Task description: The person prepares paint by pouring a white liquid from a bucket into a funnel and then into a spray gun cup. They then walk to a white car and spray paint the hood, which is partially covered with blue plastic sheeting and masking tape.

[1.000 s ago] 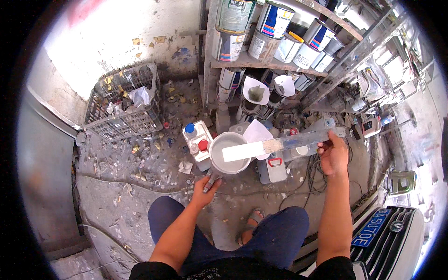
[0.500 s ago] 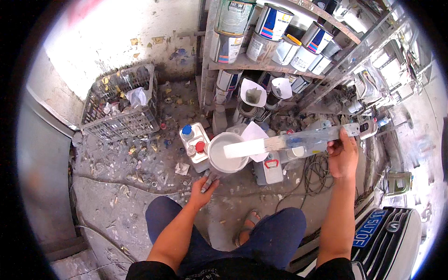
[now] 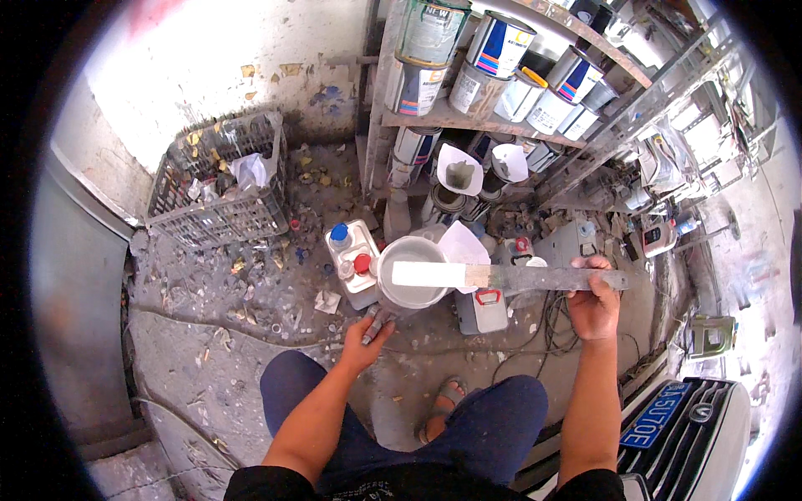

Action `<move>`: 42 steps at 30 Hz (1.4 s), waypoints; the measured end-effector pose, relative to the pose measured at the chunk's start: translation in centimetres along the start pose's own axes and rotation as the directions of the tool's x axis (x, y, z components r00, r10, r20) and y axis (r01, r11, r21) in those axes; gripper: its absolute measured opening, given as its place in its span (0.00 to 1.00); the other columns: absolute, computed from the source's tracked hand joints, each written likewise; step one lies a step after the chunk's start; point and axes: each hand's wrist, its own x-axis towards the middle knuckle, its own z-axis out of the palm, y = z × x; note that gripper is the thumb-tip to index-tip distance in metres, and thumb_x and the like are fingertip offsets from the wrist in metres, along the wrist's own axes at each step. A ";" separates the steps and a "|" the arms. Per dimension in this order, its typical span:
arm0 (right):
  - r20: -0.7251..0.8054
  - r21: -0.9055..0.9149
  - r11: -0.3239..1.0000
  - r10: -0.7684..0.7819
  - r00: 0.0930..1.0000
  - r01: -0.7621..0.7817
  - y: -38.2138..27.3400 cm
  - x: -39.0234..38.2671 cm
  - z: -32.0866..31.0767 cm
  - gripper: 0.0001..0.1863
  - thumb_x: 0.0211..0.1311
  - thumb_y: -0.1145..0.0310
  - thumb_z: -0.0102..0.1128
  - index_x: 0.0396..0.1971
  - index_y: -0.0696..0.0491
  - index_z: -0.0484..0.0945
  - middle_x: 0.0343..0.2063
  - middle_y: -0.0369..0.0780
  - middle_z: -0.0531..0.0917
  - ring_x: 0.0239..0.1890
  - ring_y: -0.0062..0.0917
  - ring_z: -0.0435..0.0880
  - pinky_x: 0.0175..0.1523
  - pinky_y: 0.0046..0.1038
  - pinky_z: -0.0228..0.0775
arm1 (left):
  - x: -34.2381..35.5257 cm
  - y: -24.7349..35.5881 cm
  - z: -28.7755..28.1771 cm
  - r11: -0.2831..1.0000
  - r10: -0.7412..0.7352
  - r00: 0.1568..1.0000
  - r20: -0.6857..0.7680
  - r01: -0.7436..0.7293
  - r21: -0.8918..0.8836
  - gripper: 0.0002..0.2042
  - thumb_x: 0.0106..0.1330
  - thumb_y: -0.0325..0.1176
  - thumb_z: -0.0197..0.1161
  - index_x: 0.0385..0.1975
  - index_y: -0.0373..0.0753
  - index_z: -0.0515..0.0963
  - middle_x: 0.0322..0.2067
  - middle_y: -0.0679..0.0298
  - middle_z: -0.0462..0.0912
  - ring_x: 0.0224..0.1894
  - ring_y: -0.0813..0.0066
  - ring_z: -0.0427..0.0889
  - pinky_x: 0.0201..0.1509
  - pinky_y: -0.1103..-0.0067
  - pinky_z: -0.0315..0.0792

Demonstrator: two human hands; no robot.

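Note:
My left hand is closed around the stubby grey handle of a round white pot, held up in front of me. Pale liquid seems to lie inside it. In my right hand is a long flat stirring stick, gripped near its far right end between thumb and fingers. White paint coats the stick's left end, which lies across the pot's opening; whether it touches the rim, I cannot tell.
Left of the pot stands a white jug with blue and red caps. Grey canisters stand to the right. A shelf of paint cans rises behind. A black crate is far left, a coiled cable right, a car front lower right.
My right hand has moved down and a little left, and the stick has swung from slanting to nearly level. The left hand and pot have barely moved.

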 end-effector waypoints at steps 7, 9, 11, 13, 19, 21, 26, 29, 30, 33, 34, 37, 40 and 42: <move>-0.266 0.029 0.986 0.165 0.950 -0.163 0.4 -1.1 -3.8 0.15 0.52 0.70 0.59 0.40 0.51 0.71 0.27 0.37 0.79 0.22 0.23 0.76 0.25 0.22 0.67 | -0.1 0.8 0.0 0.995 0.085 0.995 -0.055 -0.083 0.046 0.10 0.59 0.33 0.63 0.35 0.34 0.78 0.26 0.64 0.81 0.30 0.82 0.76 0.36 0.80 0.69; -0.323 0.041 0.984 0.178 0.929 -0.174 0.2 -1.1 -4.8 0.14 0.51 0.70 0.58 0.40 0.52 0.71 0.25 0.36 0.79 0.19 0.22 0.76 0.23 0.21 0.66 | -0.2 0.9 -0.1 0.998 0.054 0.997 -0.058 -0.052 0.035 0.10 0.59 0.33 0.63 0.35 0.34 0.78 0.26 0.64 0.81 0.30 0.82 0.76 0.36 0.80 0.69; -0.349 0.064 0.981 0.192 0.917 -0.182 -0.3 -1.2 -6.2 0.14 0.51 0.70 0.58 0.39 0.51 0.71 0.25 0.36 0.78 0.19 0.22 0.76 0.22 0.20 0.66 | -0.1 1.3 -0.1 1.000 -0.013 1.000 -0.026 0.013 -0.024 0.10 0.59 0.33 0.63 0.35 0.34 0.78 0.26 0.64 0.81 0.30 0.81 0.76 0.36 0.80 0.69; -0.366 0.093 0.980 0.199 0.909 -0.177 -0.6 -1.1 -6.4 0.14 0.51 0.69 0.58 0.39 0.51 0.72 0.24 0.36 0.78 0.19 0.21 0.76 0.23 0.20 0.67 | 0.0 0.7 -0.3 0.999 0.049 0.999 -0.020 -0.048 0.018 0.09 0.59 0.33 0.62 0.35 0.34 0.78 0.25 0.64 0.81 0.29 0.81 0.75 0.35 0.80 0.69; -0.293 0.137 0.973 0.216 0.931 -0.183 -0.2 -0.5 -5.0 0.13 0.52 0.69 0.57 0.40 0.50 0.72 0.25 0.34 0.78 0.21 0.21 0.75 0.25 0.19 0.67 | 0.0 0.9 0.3 0.998 0.053 0.998 -0.028 -0.052 0.037 0.08 0.59 0.33 0.62 0.34 0.34 0.78 0.23 0.66 0.79 0.27 0.82 0.73 0.33 0.80 0.68; -0.238 0.142 0.964 0.254 0.937 -0.226 0.5 -0.3 -3.9 0.13 0.53 0.69 0.56 0.40 0.50 0.72 0.29 0.34 0.77 0.24 0.21 0.75 0.27 0.19 0.68 | -0.1 1.8 0.5 0.996 0.059 0.998 -0.038 -0.056 0.075 0.09 0.59 0.33 0.62 0.33 0.34 0.78 0.22 0.67 0.78 0.27 0.83 0.73 0.33 0.80 0.68; -0.292 0.088 0.965 0.264 0.920 -0.249 1.7 -0.2 -5.7 0.13 0.52 0.69 0.58 0.39 0.50 0.71 0.28 0.34 0.78 0.23 0.21 0.75 0.25 0.19 0.68 | -0.2 2.7 0.8 0.988 0.058 0.997 -0.060 -0.049 0.144 0.08 0.59 0.33 0.62 0.33 0.34 0.78 0.22 0.67 0.77 0.26 0.83 0.72 0.31 0.81 0.67; -0.300 0.187 0.955 0.277 0.913 -0.228 1.4 -1.0 -8.6 0.12 0.52 0.70 0.56 0.39 0.50 0.72 0.28 0.34 0.77 0.23 0.20 0.75 0.25 0.19 0.69 | -0.1 0.5 0.3 0.992 0.071 0.997 -0.038 -0.067 0.111 0.08 0.59 0.33 0.62 0.33 0.34 0.78 0.22 0.66 0.77 0.26 0.83 0.71 0.31 0.80 0.67; -0.305 0.209 0.953 0.278 0.911 -0.220 1.1 -1.4 -9.8 0.12 0.52 0.70 0.56 0.39 0.51 0.72 0.29 0.34 0.78 0.23 0.21 0.75 0.25 0.19 0.69 | -0.1 0.0 0.5 0.997 0.056 0.997 -0.053 -0.053 0.060 0.09 0.59 0.33 0.63 0.33 0.34 0.78 0.22 0.67 0.77 0.26 0.83 0.71 0.31 0.80 0.67; -0.374 0.227 0.968 0.187 0.908 -0.105 0.3 -2.6 -13.0 0.10 0.54 0.70 0.56 0.37 0.52 0.74 0.30 0.36 0.79 0.24 0.21 0.75 0.25 0.18 0.70 | -0.2 0.3 1.1 0.999 0.028 0.997 -0.074 -0.026 0.037 0.10 0.59 0.34 0.64 0.33 0.34 0.78 0.23 0.67 0.78 0.26 0.81 0.72 0.31 0.79 0.68; -0.439 0.250 0.967 0.156 0.885 -0.047 0.0 -3.0 -13.7 0.10 0.54 0.71 0.56 0.38 0.53 0.74 0.30 0.36 0.79 0.24 0.21 0.76 0.25 0.18 0.70 | -0.3 2.1 1.1 0.993 0.036 0.996 -0.076 -0.027 0.118 0.11 0.59 0.35 0.64 0.34 0.34 0.78 0.25 0.67 0.78 0.27 0.81 0.73 0.32 0.79 0.68; -0.503 0.313 0.947 0.094 0.859 0.079 -0.6 -3.7 -15.4 0.07 0.56 0.70 0.56 0.34 0.54 0.74 0.30 0.37 0.80 0.24 0.22 0.76 0.26 0.19 0.70 | -1.0 -2.4 1.6 0.941 0.057 0.963 -0.264 0.036 0.336 0.15 0.58 0.36 0.65 0.39 0.33 0.76 0.31 0.65 0.79 0.31 0.78 0.75 0.34 0.79 0.69; -0.605 0.265 0.942 -0.005 0.796 0.207 -0.1 -3.9 -19.9 0.07 0.59 0.67 0.56 0.33 0.54 0.73 0.29 0.38 0.80 0.26 0.24 0.77 0.28 0.21 0.71 | -0.5 -8.4 0.7 0.990 -0.043 0.987 -0.153 0.063 0.128 0.18 0.57 0.37 0.67 0.41 0.32 0.73 0.35 0.62 0.78 0.33 0.76 0.76 0.38 0.80 0.70; -0.652 0.262 0.928 -0.031 0.758 0.264 0.0 -4.1 -22.7 0.08 0.61 0.66 0.54 0.34 0.55 0.73 0.29 0.39 0.79 0.28 0.24 0.77 0.29 0.21 0.71 | -0.3 -7.7 0.8 0.991 -0.118 0.990 -0.081 0.111 -0.078 0.18 0.56 0.36 0.68 0.40 0.32 0.72 0.35 0.62 0.78 0.33 0.77 0.76 0.37 0.81 0.70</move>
